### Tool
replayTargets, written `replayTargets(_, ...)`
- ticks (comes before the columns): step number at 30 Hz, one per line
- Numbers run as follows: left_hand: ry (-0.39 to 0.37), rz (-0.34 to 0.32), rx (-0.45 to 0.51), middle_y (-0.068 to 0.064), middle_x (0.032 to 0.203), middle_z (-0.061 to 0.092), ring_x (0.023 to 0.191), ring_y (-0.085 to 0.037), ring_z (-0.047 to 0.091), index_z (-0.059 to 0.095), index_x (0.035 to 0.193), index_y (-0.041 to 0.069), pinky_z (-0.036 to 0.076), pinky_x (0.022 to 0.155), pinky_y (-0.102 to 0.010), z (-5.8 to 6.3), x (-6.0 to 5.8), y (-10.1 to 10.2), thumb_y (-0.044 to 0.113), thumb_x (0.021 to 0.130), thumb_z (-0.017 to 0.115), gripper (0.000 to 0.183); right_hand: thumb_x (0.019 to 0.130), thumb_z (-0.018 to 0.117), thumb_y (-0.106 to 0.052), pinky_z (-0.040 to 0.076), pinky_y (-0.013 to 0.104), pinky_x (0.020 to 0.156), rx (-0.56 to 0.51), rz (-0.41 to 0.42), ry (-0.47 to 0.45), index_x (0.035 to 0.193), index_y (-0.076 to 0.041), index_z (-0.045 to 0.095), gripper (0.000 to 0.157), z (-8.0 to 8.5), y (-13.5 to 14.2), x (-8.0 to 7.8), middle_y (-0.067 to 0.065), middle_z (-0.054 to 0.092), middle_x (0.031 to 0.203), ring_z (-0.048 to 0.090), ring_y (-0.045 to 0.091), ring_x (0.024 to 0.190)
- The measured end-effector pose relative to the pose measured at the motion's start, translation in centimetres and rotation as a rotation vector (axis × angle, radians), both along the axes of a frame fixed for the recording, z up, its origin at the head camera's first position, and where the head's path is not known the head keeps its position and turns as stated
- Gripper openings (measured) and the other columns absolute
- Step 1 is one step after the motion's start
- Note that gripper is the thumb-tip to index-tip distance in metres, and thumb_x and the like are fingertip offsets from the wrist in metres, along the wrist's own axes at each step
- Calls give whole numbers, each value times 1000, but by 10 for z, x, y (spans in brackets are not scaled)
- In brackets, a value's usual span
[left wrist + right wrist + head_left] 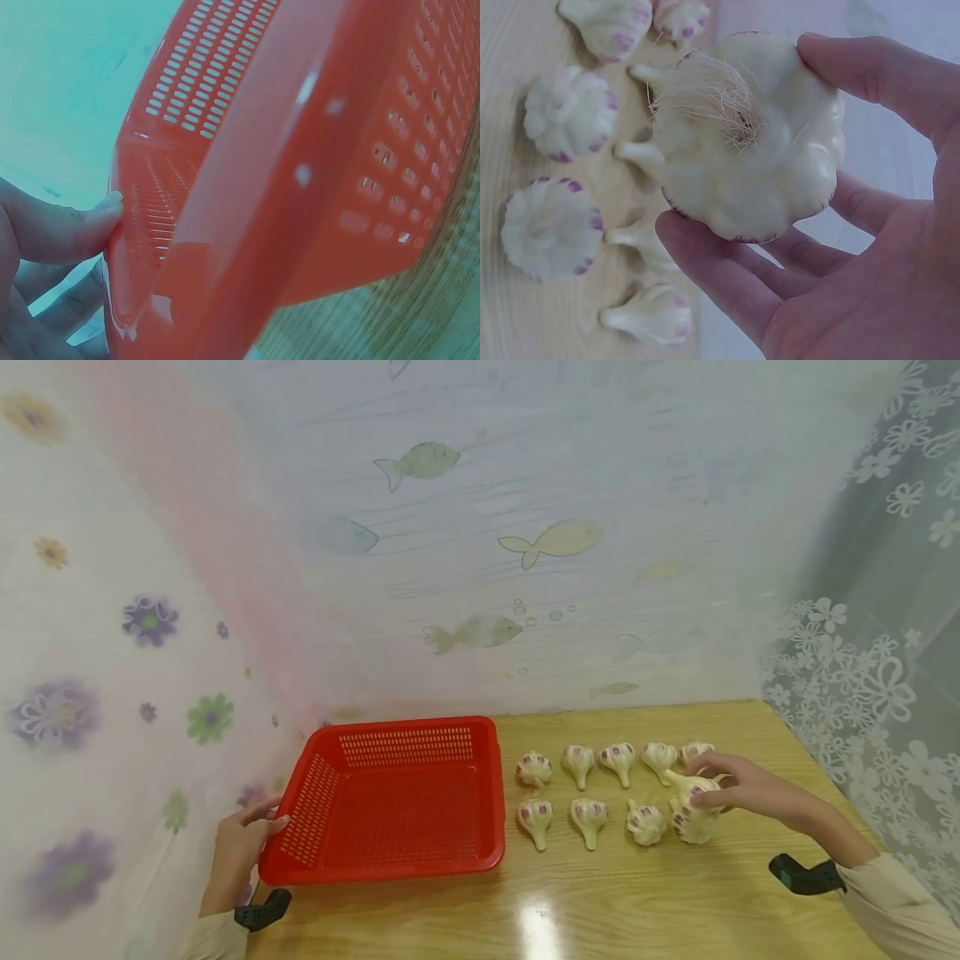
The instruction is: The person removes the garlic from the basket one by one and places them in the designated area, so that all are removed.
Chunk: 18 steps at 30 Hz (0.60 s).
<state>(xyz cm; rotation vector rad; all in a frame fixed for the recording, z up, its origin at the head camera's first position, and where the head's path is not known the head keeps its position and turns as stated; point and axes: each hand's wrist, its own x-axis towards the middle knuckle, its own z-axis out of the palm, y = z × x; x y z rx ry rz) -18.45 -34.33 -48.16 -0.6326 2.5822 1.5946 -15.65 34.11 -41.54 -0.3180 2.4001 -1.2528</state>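
Observation:
A red plastic basket [411,818] with slotted walls stands on the left of the table, nothing inside it. My left hand [240,842] grips its left rim, the thumb on top in the left wrist view and the other fingers outside. Over the right end of the garlic rows, my right hand [761,787] holds a garlic bulb [754,161] between thumb and fingers. Its root tuft faces the right wrist camera, and its stem points left in the head view. Another garlic bulb [693,828] shows partly below the held one.
Several garlic bulbs [588,814] lie in two rows right of the basket. The wooden table [630,902] meets a fish-patterned wall covering [465,568] behind. Flowered sheets hang at the left and right sides.

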Motion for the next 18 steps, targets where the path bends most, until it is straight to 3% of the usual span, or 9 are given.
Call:
replayTargets(11,-22,6,14,-27,122,49,78,-21,63,45,138,0,57,68,-39,0,0,-1,16,91,60,52,93,60,-20,52,43,73,12,-66,-10,127,3,44,44,-16,22,0,32,40,129,56,37,103)
replayTargets(18,-24,2,11,-28,123,49,79,-22,63,45,139,0,57,68,-38,-2,-1,-1,18,91,60,54,93,59,-19,52,45,72,3,-97,-22,127,5,43,44,-20,31,2,31,42,126,56,32,99)
